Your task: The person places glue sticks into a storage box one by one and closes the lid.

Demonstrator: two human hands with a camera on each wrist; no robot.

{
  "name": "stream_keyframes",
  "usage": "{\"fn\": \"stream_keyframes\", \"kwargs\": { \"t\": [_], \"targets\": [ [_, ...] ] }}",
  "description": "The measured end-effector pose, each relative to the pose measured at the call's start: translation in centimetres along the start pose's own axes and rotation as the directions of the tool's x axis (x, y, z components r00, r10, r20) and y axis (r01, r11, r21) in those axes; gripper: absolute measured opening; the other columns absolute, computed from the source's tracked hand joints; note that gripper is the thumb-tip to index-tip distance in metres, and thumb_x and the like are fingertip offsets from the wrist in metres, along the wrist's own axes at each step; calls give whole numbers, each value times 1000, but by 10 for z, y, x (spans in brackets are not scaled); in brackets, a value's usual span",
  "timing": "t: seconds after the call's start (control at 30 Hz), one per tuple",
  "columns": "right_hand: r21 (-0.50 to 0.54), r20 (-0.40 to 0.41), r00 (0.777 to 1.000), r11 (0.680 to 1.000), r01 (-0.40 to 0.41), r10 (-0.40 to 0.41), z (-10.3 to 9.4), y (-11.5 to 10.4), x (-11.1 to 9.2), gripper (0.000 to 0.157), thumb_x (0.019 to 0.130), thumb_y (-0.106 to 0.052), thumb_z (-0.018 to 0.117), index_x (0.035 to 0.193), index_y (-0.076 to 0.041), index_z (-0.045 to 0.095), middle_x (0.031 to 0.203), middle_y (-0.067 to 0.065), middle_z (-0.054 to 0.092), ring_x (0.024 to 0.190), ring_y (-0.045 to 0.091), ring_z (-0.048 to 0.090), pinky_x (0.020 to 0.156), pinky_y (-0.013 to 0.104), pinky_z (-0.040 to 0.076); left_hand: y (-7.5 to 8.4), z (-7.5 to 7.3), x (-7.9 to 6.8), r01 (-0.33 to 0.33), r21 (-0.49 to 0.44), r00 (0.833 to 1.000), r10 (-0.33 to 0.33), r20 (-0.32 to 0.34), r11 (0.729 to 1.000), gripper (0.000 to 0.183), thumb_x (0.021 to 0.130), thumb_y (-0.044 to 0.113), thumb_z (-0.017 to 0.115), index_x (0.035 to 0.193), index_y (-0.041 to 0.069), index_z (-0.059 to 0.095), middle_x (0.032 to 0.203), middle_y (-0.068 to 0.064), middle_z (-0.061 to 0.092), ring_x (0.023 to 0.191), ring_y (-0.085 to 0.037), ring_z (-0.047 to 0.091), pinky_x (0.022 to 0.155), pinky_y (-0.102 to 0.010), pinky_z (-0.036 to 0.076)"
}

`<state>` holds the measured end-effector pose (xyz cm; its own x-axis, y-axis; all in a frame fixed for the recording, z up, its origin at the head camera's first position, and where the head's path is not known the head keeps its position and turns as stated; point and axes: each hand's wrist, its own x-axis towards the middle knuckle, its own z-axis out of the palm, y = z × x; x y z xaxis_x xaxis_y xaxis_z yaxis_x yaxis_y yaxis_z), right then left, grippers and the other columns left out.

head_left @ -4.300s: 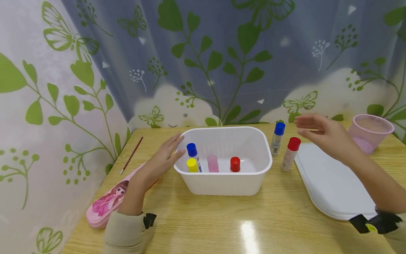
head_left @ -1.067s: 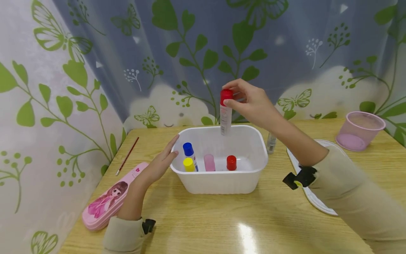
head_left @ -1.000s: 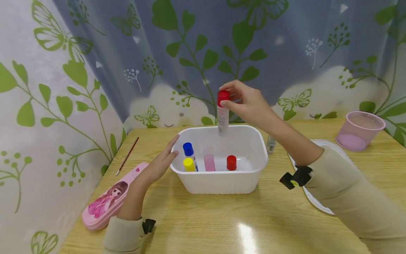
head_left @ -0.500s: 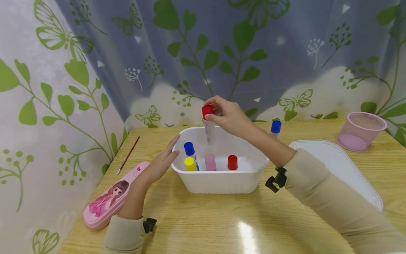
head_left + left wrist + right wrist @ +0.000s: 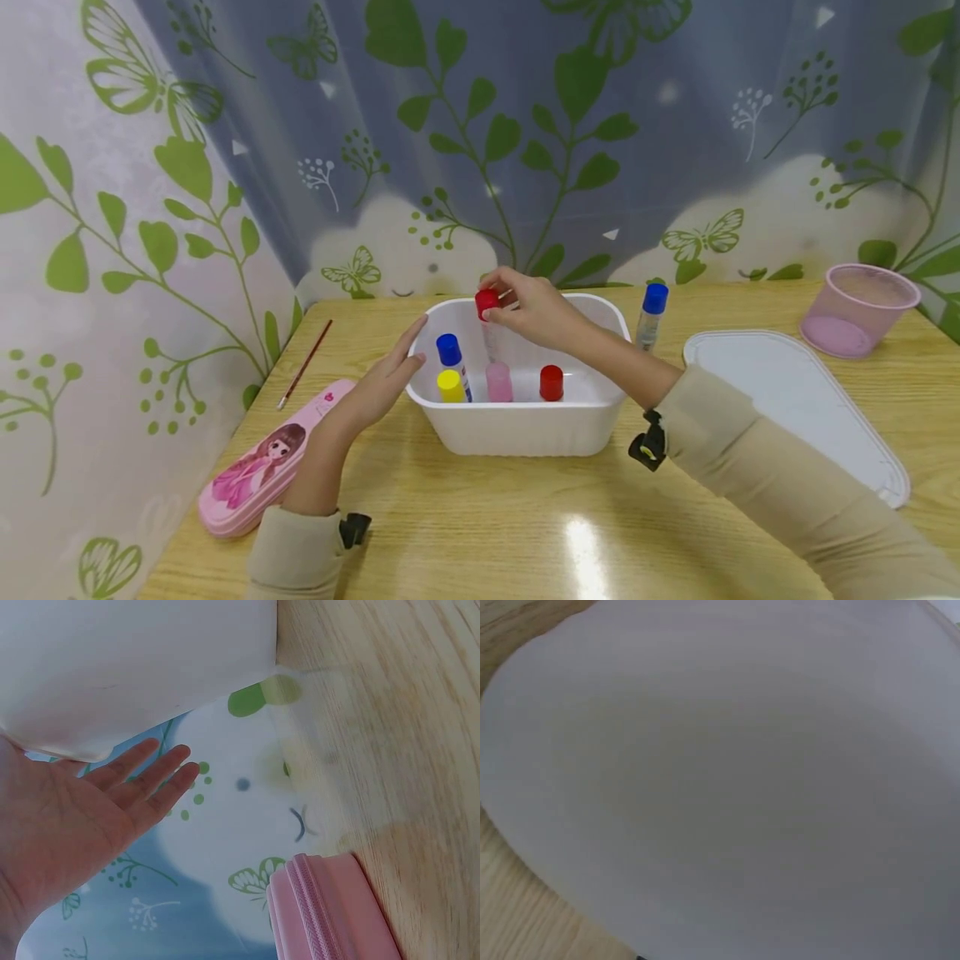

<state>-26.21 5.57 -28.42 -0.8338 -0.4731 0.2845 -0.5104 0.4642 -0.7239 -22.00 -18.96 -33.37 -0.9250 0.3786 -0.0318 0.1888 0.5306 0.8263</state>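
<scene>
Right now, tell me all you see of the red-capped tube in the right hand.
The tube has a red cap and a pale, translucent body, both plastic-looking. It is nearly upright, cap up, its body inside the white tub, near the pink cylinder. The right hand pinches the cap. Whether the tube's base touches anything is unclear.

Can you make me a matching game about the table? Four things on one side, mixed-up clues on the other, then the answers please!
Things:
1. Right hand
2. Left hand
3. Red pencil
4. Pink cup

Clues:
A. Stands near the table's right end, by the white lid
B. At the left rim of the white tub
C. Pinches a red-capped tube by its cap
D. Lies on the table, to the left of the tub, with no hand on it

Right pairs:
1-C
2-B
3-D
4-A
</scene>
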Motion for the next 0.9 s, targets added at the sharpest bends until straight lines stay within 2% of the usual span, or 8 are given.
{"fn": "stream_keyframes", "kwargs": {
  "t": [0.23,0.4,0.63,0.9],
  "targets": [
    [1,63,996,998,-57,57,9,12,-2,28,86,-8,64,112,-3,55,105,11,61,99,25,57,83,33,47,-1,0,0,0,-9,1000,0,2,1000,55,99,35,32,148,33,7,151,-6,13,133,-32,19,102,-55,19],
    [-12,88,993,997,-79,80,12,17,-2,26,84,-6,67,107,-2,56,102,12,61,98,25,56,81,31,48,-3,0,1,-9,-20,1000,9,7,1000,54,100,35,31,148,33,6,151,-6,13,133,-32,19,102,-56,18],
    [-28,133,989,997,-68,71,13,19,-2,27,81,-4,69,103,-1,54,99,13,61,95,26,57,81,31,48,-4,-1,1,-12,-22,1000,12,4,1000,54,100,36,31,148,34,7,151,-6,13,134,-32,18,102,-56,18],
    [-54,171,984,997,-48,57,15,21,-3,27,80,0,69,101,0,54,97,15,61,90,27,61,80,30,49,1,0,-1,2,-20,1000,-2,0,1000,54,99,35,32,148,33,7,151,-7,15,133,-33,20,101,-56,19]
  ]
}}
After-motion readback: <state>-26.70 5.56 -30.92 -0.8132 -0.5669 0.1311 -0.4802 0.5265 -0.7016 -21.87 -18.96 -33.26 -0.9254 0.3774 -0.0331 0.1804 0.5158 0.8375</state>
